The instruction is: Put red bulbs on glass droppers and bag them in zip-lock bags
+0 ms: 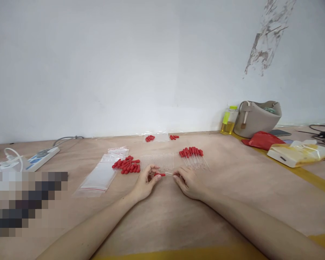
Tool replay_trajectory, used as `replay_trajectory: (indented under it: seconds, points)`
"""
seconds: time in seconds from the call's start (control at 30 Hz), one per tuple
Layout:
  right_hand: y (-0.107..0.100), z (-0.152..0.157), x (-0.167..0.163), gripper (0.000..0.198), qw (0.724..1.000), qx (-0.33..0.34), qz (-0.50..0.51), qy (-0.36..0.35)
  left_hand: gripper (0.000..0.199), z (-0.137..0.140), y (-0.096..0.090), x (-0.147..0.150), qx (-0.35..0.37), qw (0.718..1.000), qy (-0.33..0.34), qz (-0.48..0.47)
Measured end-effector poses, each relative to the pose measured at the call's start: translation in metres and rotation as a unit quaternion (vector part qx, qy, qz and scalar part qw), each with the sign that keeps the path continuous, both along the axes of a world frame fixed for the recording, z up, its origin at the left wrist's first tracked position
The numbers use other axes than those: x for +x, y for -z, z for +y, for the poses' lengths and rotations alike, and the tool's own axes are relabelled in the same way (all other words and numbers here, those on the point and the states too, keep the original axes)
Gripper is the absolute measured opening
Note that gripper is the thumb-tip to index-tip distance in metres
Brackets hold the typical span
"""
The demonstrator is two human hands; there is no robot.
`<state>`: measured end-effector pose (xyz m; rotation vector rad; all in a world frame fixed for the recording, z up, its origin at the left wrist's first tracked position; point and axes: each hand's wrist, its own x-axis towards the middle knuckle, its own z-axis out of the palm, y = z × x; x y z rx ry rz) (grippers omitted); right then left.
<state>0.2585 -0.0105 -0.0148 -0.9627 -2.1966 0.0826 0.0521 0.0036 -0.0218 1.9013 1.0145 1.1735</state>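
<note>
Left hand (145, 185): in the centre of the frame, a little low; its grip is pinching 1 red bulb (159, 174) between thumb and fingers, the narrow end pointing to the right.
Right hand (189, 182): just right of the centre; its grip is pinching 1 clear tube (169, 174), which points left to the red bulb. I cannot tell if their ends are touching.
Bulb pile (126, 165): left of the centre, loose red pieces heaped, partly over the edge of the plastic bags (97, 177).
Tube row (157, 161): centre of the frame, behind the hands, clear tubes lying side by side.
Red-topped tubes (191, 153): right of the centre, lying close together in a fan, red ends away from the person.
Back of the tabletop (162, 224): near the wall (124, 65), 2 small groups of red pieces lie with clear plastic.
Right side of the frame: a bottle (227, 124) with yellow liquid stands beside a grey bag (256, 121); nearer are a red packet (262, 140) and a white-and-yellow pack (295, 154).
Left side of the frame: a power strip (45, 159) with its cable.
</note>
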Motion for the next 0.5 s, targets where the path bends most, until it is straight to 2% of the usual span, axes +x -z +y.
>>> replay_trajectory:
  seconds: [0.1, 0.27, 0.37, 0.5]
  points:
    - [0.0003, 0.0005, 0.0002, 0.015, 1.000, -0.006, -0.018, -0.003, 0.026, 0.0004, -0.0006, 0.0008, -0.007, 1.000, 0.011, -0.016]
    - [0.0014, 0.0018, 0.0011, 0.016, 1.000, -0.016, -0.014, -0.005, 0.028, 0.0002, 0.0006, 0.0014, -0.058, 0.995, 0.046, -0.062]
    - [0.0003, 0.0010, 0.0011, 0.016, 1.000, -0.018, -0.009, -0.011, 0.025, -0.0021, -0.0007, 0.0014, -0.060, 0.997, 0.045, -0.014]
    - [-0.0006, 0.0001, 0.0009, 0.017, 1.000, -0.017, -0.008, -0.017, 0.024, -0.0056, -0.0049, 0.0023, 0.000, 0.996, 0.023, 0.083]
